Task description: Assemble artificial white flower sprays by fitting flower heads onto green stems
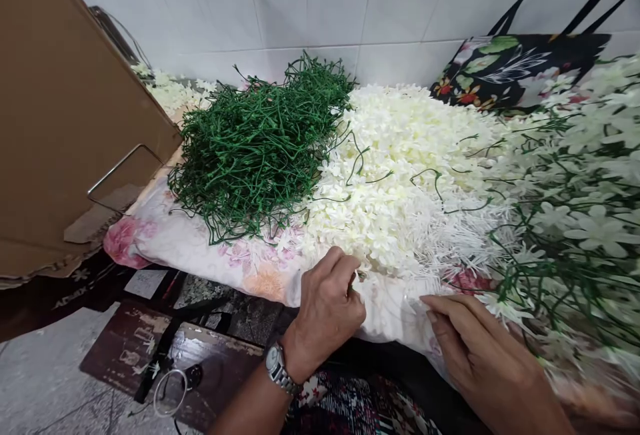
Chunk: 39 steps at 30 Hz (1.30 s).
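My left hand (330, 298), with a watch (280, 368) on the wrist, is closed in a pinch at the table's near edge. A small pale and greenish bit shows at its fingertips, too little to name. To its right, my right hand (483, 348) has thumb and forefinger almost together; anything between them is too small to make out. Just beyond both hands lies a heap of cream-white fabric flower heads (400, 148), with thin white sprigs (440, 235) at its near right. Left of that is a tangled pile of green plastic stems (260, 148).
The table wears a flowered cloth (185, 252). Assembled white flowers on green stems (600, 228) crowd the right side. A black floral bag (525, 75) leans on the tiled wall (320, 2). A large cardboard box (75, 108) stands left, above a worn brown wooden board (215, 368).
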Tool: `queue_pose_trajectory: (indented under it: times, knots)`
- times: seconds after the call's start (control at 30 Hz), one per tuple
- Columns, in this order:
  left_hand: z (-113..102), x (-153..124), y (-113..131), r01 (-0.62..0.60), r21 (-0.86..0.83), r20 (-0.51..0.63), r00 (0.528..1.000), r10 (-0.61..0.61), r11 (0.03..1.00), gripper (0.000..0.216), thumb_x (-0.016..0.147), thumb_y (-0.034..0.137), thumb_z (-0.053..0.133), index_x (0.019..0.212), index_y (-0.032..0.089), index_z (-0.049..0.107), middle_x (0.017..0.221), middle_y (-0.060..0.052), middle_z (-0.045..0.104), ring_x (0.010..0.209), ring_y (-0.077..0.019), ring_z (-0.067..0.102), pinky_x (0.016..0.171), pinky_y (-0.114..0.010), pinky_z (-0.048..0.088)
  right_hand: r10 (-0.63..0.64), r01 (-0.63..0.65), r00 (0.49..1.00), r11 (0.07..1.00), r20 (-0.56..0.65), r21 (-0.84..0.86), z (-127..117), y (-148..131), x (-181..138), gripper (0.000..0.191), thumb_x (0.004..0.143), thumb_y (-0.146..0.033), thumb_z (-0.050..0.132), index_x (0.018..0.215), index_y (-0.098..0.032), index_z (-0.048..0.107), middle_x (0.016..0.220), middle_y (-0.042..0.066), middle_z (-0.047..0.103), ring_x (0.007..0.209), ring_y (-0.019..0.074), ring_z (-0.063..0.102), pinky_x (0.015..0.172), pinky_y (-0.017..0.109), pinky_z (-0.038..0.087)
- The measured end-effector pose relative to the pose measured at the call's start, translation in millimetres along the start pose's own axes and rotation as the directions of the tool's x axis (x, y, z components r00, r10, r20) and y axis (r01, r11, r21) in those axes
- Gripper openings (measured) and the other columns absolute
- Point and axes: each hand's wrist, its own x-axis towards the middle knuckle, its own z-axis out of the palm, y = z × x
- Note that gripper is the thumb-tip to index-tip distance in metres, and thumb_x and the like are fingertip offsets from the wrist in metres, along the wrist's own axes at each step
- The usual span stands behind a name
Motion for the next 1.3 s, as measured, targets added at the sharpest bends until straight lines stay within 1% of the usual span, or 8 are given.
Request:
queue_pose_trajectory:
  times: [0.23, 0.4, 0.53, 0.73, 0.87, 1.0, 1.17, 1.3]
  knots:
    - [-16, 1, 0, 0.13, -0.496, -0.056, 0.982, -0.181, 0.858, 0.008, 0.073, 0.012, 0.06, 0.07, 0.017, 0.065, 0.065, -0.001, 0.06, 0.063, -0.0138, 0.056, 0.059, -0.025, 0.042, 0.102, -0.097, 0.994, 0.989, -0.04, 0.107, -8, -14, 13, 0.007, 0.089, -0.017, 0.047, 0.091, -0.019, 0.054, 0.078, 0.003, 0.061, 0.069, 0.0134, 0.062, 0.068, 0.024, 0.049]
    - [-16, 5, 2, 0.37, -0.792, 0.132, 0.88, -0.456, 0.485, 0.011, 0.062, 0.024, 0.074, 0.064, 0.015, 0.068, 0.06, -0.001, 0.058, 0.052, -0.0094, 0.045, 0.047, -0.022, 0.033, 0.189, -0.172, 0.982, 0.941, -0.029, 0.292, -12, -32, 31, 0.009, 0.087, -0.014, 0.048, 0.082, -0.02, 0.053, 0.068, 0.0, 0.058, 0.056, 0.0104, 0.056, 0.052, 0.021, 0.044]
    - [-14, 6, 9, 0.499, -0.86, 0.382, 0.769, -0.513, 0.107, 0.027, 0.049, 0.03, 0.082, 0.063, 0.014, 0.065, 0.048, 0.007, 0.04, 0.04, -0.0023, 0.026, 0.04, -0.019, 0.017, 0.21, -0.171, 0.976, 0.898, -0.054, 0.405, -14, -48, 47, 0.011, 0.086, -0.011, 0.048, 0.081, -0.019, 0.053, 0.067, -0.001, 0.056, 0.057, 0.0099, 0.054, 0.051, 0.02, 0.043]
    - [-13, 2, 18, 0.526, -0.84, 0.519, 0.712, -0.473, -0.131, 0.03, 0.045, 0.023, 0.085, 0.06, 0.015, 0.06, 0.046, 0.009, 0.038, 0.039, -0.0007, 0.025, 0.038, -0.015, 0.019, 0.177, -0.12, 0.981, 0.869, -0.076, 0.479, -14, -61, 62, 0.011, 0.085, -0.007, 0.048, 0.083, -0.015, 0.056, 0.069, 0.0, 0.054, 0.059, 0.0089, 0.053, 0.054, 0.02, 0.044]
    - [-10, 0, 17, 0.508, -0.859, 0.471, 0.74, -0.481, -0.06, 0.028, 0.045, 0.027, 0.086, 0.059, 0.015, 0.064, 0.045, 0.007, 0.042, 0.038, -0.0012, 0.026, 0.037, -0.016, 0.02, 0.153, -0.106, 0.986, 0.886, -0.069, 0.451, -12, -63, 63, 0.014, 0.086, -0.007, 0.047, 0.078, -0.014, 0.057, 0.066, 0.001, 0.052, 0.057, 0.0098, 0.051, 0.052, 0.022, 0.043]
    - [-6, -4, 13, 0.398, -0.899, 0.278, 0.842, -0.463, 0.184, 0.022, 0.053, 0.029, 0.084, 0.062, 0.015, 0.071, 0.056, 0.001, 0.056, 0.05, -0.0078, 0.047, 0.046, -0.019, 0.036, 0.134, -0.105, 0.99, 0.919, -0.051, 0.379, -12, -62, 61, 0.018, 0.087, -0.009, 0.046, 0.074, -0.014, 0.056, 0.064, 0.001, 0.052, 0.055, 0.0105, 0.05, 0.051, 0.023, 0.042]
    - [-8, -9, 5, 0.173, -0.783, 0.058, 0.977, -0.207, 0.598, 0.005, 0.073, 0.021, 0.071, 0.076, 0.019, 0.074, 0.068, -0.002, 0.064, 0.066, -0.014, 0.057, 0.059, -0.024, 0.044, 0.119, -0.103, 0.993, 0.936, -0.026, 0.335, -14, -60, 60, 0.021, 0.089, -0.01, 0.044, 0.073, -0.015, 0.056, 0.063, 0.0, 0.05, 0.054, 0.0098, 0.047, 0.051, 0.024, 0.041]
    - [-15, -7, 6, -0.056, -0.571, -0.054, 0.998, 0.03, 0.819, 0.011, 0.078, 0.011, 0.063, 0.082, 0.017, 0.071, 0.069, -0.002, 0.066, 0.063, -0.0131, 0.058, 0.057, -0.023, 0.045, 0.125, -0.117, 0.992, 0.931, -0.002, 0.347, -14, -59, 58, 0.022, 0.089, -0.009, 0.043, 0.071, -0.014, 0.055, 0.063, 0.0, 0.047, 0.054, 0.0096, 0.044, 0.05, 0.024, 0.039]
